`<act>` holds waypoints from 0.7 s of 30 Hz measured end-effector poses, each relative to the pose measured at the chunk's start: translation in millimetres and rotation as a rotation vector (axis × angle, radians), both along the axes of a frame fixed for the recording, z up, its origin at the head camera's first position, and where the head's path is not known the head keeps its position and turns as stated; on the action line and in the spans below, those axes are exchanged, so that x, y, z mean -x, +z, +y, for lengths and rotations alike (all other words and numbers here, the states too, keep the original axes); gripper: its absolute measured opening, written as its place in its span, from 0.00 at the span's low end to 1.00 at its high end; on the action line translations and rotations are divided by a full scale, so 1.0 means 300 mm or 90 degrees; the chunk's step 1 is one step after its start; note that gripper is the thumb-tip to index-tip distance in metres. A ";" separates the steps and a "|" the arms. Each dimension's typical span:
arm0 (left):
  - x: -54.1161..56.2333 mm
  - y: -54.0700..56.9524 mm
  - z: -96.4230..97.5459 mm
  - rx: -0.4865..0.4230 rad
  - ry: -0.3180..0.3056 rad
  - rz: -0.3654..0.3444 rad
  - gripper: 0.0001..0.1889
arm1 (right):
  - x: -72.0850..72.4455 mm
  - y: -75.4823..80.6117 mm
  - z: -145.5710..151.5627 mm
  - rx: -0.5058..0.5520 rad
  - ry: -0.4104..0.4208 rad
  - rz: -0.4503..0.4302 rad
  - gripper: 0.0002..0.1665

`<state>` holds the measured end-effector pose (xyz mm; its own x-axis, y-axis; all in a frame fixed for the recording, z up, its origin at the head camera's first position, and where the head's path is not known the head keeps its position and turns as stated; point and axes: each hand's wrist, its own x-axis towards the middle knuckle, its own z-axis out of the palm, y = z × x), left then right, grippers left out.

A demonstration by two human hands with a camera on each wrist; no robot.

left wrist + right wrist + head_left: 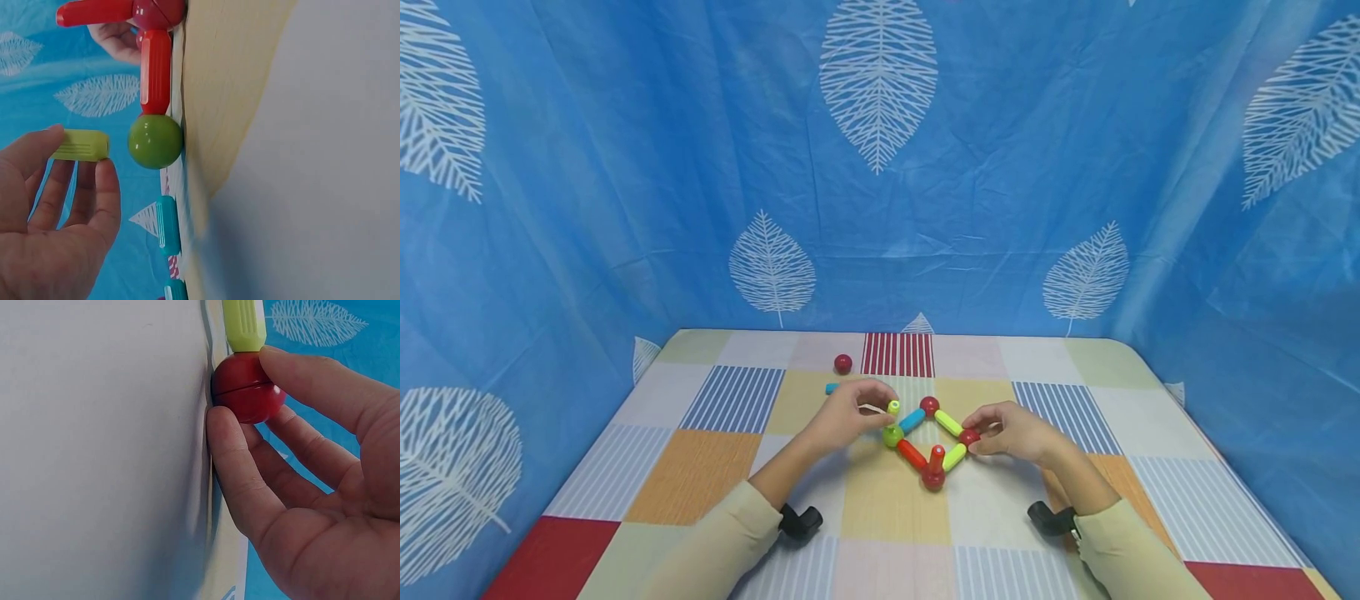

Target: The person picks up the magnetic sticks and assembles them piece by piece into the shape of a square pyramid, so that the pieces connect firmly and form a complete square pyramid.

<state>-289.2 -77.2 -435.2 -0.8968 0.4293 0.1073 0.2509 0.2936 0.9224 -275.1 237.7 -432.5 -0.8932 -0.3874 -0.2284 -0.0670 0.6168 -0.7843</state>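
My left hand (pixel 850 412) pinches a short yellow-green rod (pixel 84 145) between thumb and fingers. That rod is just above a green ball (pixel 155 141), with a gap between them in the left wrist view. The green ball is one corner of a four-sided frame of rods and balls lying on the table. A blue rod (pixel 912 421) and a red rod (pixel 912 455) run from it to red balls. At the near red ball (pixel 933 479), another red rod (pixel 937 457) stands upright. My right hand (pixel 1018 432) holds the red ball (pixel 249 387) at the right corner, where two yellow-green rods meet.
A loose red ball (pixel 843 363) lies toward the back of the table. Beside my left hand, a blue rod (pixel 831 388) shows partly behind the fingers. A patchwork cloth (pixel 700 475) covers the table, and blue leaf-print curtains (pixel 970 167) surround its back and sides.
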 end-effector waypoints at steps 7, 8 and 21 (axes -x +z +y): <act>-0.003 -0.013 0.015 0.015 -0.003 -0.006 0.09 | -0.004 0.001 -0.002 0.000 -0.014 -0.007 0.21; -0.003 -0.015 0.015 0.020 0.000 -0.005 0.09 | -0.004 0.000 -0.003 -0.001 -0.016 -0.007 0.21; -0.005 -0.015 0.011 0.013 -0.020 -0.016 0.12 | -0.002 -0.007 -0.006 -0.009 -0.025 0.002 0.21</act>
